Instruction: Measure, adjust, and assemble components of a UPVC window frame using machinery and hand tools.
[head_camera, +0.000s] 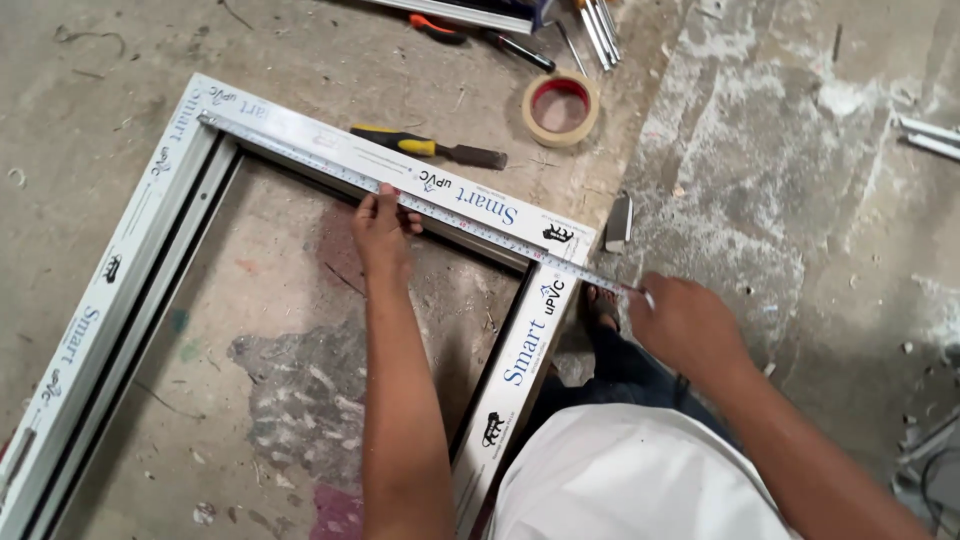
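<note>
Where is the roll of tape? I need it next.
In the head view, the tape roll lies on the concrete floor at upper centre, just right of the yellow-handled chisel resting on the white frame.

Workshop: bare concrete floor (800, 200), window frame (130, 260), chisel (430, 147), tape roll (560, 108).

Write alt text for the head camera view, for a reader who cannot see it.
A person's left hand presses a steel ruler along a white window frame on a concrete floor; the right hand holds its far end. A chisel and tape roll lie nearby.
</note>
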